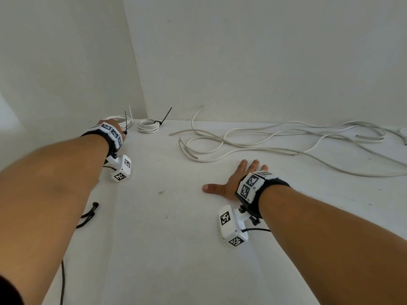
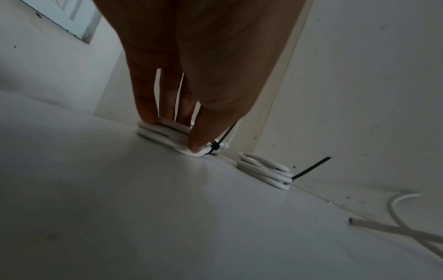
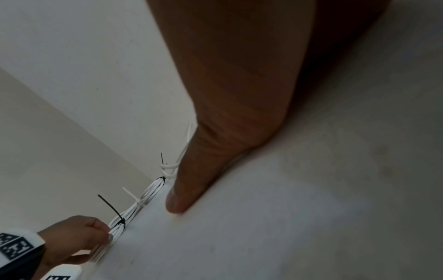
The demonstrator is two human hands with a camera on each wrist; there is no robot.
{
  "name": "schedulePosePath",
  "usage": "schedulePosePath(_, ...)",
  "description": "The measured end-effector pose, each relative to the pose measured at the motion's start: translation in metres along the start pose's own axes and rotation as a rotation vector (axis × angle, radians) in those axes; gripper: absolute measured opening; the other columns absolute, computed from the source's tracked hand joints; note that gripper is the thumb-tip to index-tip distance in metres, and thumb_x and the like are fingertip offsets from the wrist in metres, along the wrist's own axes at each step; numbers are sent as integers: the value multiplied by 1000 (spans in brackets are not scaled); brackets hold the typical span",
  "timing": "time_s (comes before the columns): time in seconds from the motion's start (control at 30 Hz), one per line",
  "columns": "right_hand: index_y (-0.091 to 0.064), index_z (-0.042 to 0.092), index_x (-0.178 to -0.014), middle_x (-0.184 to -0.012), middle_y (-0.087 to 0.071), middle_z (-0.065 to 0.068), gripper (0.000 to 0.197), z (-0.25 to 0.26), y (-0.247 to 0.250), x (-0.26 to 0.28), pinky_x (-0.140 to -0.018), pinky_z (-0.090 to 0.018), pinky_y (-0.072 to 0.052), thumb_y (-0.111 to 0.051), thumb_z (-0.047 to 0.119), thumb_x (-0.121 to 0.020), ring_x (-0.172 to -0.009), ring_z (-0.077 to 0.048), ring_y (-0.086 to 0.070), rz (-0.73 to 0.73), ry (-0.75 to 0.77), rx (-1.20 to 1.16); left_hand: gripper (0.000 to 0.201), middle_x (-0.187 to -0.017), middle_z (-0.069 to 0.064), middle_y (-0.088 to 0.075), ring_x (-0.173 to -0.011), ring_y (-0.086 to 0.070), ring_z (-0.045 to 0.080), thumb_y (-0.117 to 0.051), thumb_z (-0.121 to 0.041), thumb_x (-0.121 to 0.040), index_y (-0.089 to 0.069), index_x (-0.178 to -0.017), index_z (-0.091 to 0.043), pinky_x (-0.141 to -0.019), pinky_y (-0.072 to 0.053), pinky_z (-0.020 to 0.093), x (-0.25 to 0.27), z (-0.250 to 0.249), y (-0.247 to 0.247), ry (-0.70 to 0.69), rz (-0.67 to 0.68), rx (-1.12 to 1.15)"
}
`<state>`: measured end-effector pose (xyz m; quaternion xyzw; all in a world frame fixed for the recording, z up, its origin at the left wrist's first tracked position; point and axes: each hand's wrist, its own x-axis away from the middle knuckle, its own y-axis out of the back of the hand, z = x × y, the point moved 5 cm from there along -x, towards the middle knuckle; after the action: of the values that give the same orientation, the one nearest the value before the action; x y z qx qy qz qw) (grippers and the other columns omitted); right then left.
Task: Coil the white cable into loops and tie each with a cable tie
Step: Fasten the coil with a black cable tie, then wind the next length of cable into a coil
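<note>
Judging by its springy loops, we expect the loose white cable (image 1: 286,139) (far right of the surface (image 1: 176,249)) to be light but stiff — grasp near a cut end. Left hand (image 2: 182,79) pinches a tied coil (image 2: 165,134); right hand (image 1: 237,179) lies flat, fingers spread.

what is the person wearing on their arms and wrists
Both forearms are bare, with no sleeves. The left hand and right hand each have a black wrist strap carrying white blocks printed with black-and-white square markers. A white boxy camera with the same markers and a thin black cable hangs under each wrist.
</note>
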<state>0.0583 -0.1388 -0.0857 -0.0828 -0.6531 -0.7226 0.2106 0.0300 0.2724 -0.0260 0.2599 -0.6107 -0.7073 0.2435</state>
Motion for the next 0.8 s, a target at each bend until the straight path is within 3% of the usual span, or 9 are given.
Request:
schedulePosePath(0.07, 20, 17, -154, -163, 21, -16, 174, 0, 0, 0, -116, -67, -7, -28, 107, -13, -149, -45, 12, -3, 4, 1, 24, -89, 6, -66, -81, -64, 28, -53, -17, -90, -65, -111, -18, -65, -48, 28, 2, 0, 7, -68, -29, 47)
schedulePosePath(0.1, 19, 17, -154, -163, 21, -16, 173, 0, 0, 0, -116, -67, -7, -29, 107, -15, -149, -45, 11, -4, 5, 1, 18, -84, 3, -65, -76, -62, 26, -54, -18, -87, -66, -100, -19, -66, -49, 28, 2, -3, 13, -97, -70, 49)
schedulePosePath(0.17, 19, 17, -154, -163, 20, -16, 175, 0, 2, 2, -116, -67, -8, -28, 106, -11, -149, -45, 10, -5, 6, 3, 8, -89, 6, -68, -82, -63, 30, -59, -16, -87, -63, -80, -16, -78, -51, 31, 22, -21, 28, -174, -120, 200)
schedulePosePath(0.27, 17, 17, -155, -163, 18, -16, 178, 0, 3, 6, -116, -65, -9, -25, 103, -5, -150, -44, 9, -7, 2, 0, 2, -86, 4, -68, -85, -62, 23, -71, -13, -83, -71, -85, -13, -80, -44, 25, 62, -72, 52, -420, -125, 456)
schedulePosePath(0.33, 17, 17, -155, -164, 17, -15, 176, -1, 4, 9, -117, -64, -9, -28, 105, -9, -150, -43, 8, -14, 4, -10, 6, -83, -4, -67, -83, -63, 17, -74, -16, -82, -73, -88, -16, -78, -44, 23, 86, -105, 53, -601, -42, 438)
schedulePosePath(0.43, 16, 17, -155, -164, 16, -16, 173, -2, 4, 10, -117, -64, -8, -32, 107, -16, -150, -43, 8, -24, 8, -10, 7, -87, -6, -68, -84, -64, 12, -73, -19, -84, -75, -91, -19, -77, -46, 23, 113, -146, 42, -761, 47, 381)
schedulePosePath(0.53, 16, 16, -155, -163, 16, -17, 177, -1, 3, 11, -117, -64, -7, -27, 104, -8, -150, -44, 9, -25, 12, -11, 19, -98, -2, -68, -92, -63, 14, -71, -12, -82, -76, -99, -20, -82, -49, 26, 125, -165, 29, -793, 81, 295)
schedulePosePath(0.63, 17, 14, -155, -163, 17, -19, 177, -1, 3, 10, -116, -65, -6, -27, 105, -9, -149, -45, 10, -21, 30, -15, 25, -107, -3, -68, -100, -61, 15, -69, -10, -81, -74, -102, -23, -84, -49, 27, 123, -166, 26, -741, 67, 226)
schedulePosePath(0.8, 15, 12, -155, -163, 14, -20, 174, -2, 3, 7, -116, -66, -7, -30, 107, -16, -148, -47, 8, -43, 29, -6, 18, -97, -10, -61, -98, -59, 15, -66, -15, -84, -71, -99, -22, -84, -48, 28, 126, -171, 24, -713, 66, 111)
